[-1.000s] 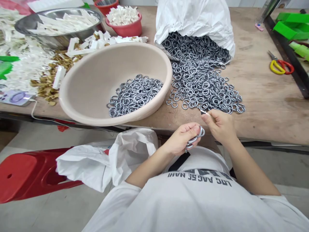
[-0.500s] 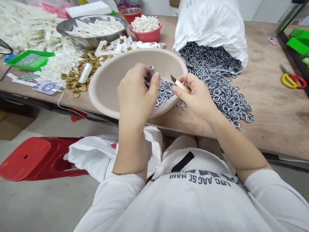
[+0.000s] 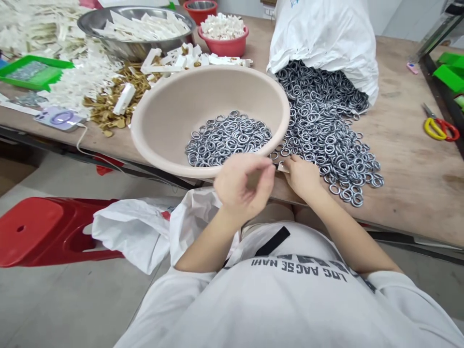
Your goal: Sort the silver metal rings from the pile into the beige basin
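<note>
My left hand [image 3: 244, 186] is over the near rim of a large beige bowl [image 3: 163, 116], its thumb and fingers curled together; what they pinch, if anything, is too small to make out. Grey metal rings [image 3: 232, 137] lie in the bowl. To the right, my right hand [image 3: 302, 176] is low at the table's front edge, closed on a small blade with a whitish handle [image 3: 282, 167]. It touches the edge of a big heap of loose rings [image 3: 322, 130], which spills from a white sack [image 3: 326, 43].
Scissors [image 3: 437, 126] lie at the right. Behind the bowl stand a steel basin [image 3: 137, 48] and a red bowl [image 3: 226, 46]. White and gold pieces, a green tray [image 3: 54, 77] and a phone [image 3: 60, 118] are on the left. A red stool [image 3: 32, 232] stands below.
My left hand has come out of the bowl toward me, uncovering the rings inside. My right hand has moved down from the bowl's rim to the edge of the heap, still holding the blade.
</note>
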The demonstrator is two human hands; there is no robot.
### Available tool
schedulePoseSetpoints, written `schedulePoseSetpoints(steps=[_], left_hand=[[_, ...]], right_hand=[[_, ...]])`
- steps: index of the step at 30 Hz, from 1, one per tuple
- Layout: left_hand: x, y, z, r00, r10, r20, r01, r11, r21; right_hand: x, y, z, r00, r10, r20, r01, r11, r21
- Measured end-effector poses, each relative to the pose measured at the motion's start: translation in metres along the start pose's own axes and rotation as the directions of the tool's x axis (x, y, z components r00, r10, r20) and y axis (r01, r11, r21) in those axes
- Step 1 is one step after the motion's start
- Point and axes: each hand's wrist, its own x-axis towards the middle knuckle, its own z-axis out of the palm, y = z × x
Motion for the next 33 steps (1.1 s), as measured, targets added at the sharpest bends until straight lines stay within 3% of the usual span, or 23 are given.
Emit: schedulePoseSetpoints(steps=[2,4,6,8,9,11,15,20,23,27,29,33], left_hand=[[-0.027,0.000,0.014,0.992,-0.119,0.046,0.122,0.989,-0.089],[-0.043,-0.004,0.028,0.939,-0.324,0.119,0.343,0.912,-0.225],[-0.050,-0.008,0.042,0.849,-0.452,0.275,0.525,0.781,-0.338],[-0.051,-0.012,0.057,0.762,-0.480,0.435,0.639,0.664,-0.388],[-0.052,-0.012,0.063,0.731,-0.482,0.483,0.675,0.615,-0.407],[-0.053,-0.012,0.074,0.692,-0.495,0.525,0.720,0.529,-0.450],[-0.058,-0.004,0.083,0.637,-0.518,0.570,0.771,0.420,-0.480],[-0.062,0.007,0.085,0.603,-0.529,0.597,0.797,0.394,-0.457],[-0.063,0.011,0.088,0.593,-0.519,0.616,0.805,0.397,-0.441],[-0.063,0.014,0.090,0.537,-0.515,0.668,0.844,0.310,-0.439],[-0.061,0.015,0.091,0.513,-0.517,0.685,0.857,0.264,-0.442],[-0.060,0.017,0.092,0.509,-0.567,0.647,0.856,0.252,-0.452]], right_hand=[[-0.005,0.010,-0.001,0.998,0.014,-0.057,-0.006,0.992,0.130],[-0.016,0.022,-0.001,0.991,0.054,-0.119,0.002,0.905,0.425],[-0.032,0.030,0.000,0.987,0.116,-0.114,0.012,0.644,0.765],[-0.050,0.029,0.001,0.986,0.160,-0.051,-0.002,0.318,0.948],[-0.059,0.026,0.002,0.983,0.179,-0.032,-0.006,0.207,0.978],[-0.074,0.018,0.003,0.977,0.211,-0.022,-0.001,0.106,0.994],[-0.090,0.011,0.004,0.966,0.256,-0.033,-0.002,0.133,0.991],[-0.097,0.016,0.005,0.977,0.204,-0.066,0.036,0.148,0.988],[-0.095,0.020,0.004,0.959,0.255,-0.120,0.064,0.218,0.974],[-0.092,0.031,-0.001,0.949,0.263,-0.177,0.091,0.309,0.947],[-0.095,0.037,-0.005,0.943,0.243,-0.226,0.117,0.395,0.911],[-0.105,0.038,-0.014,0.941,0.038,-0.338,0.207,0.724,0.658]])
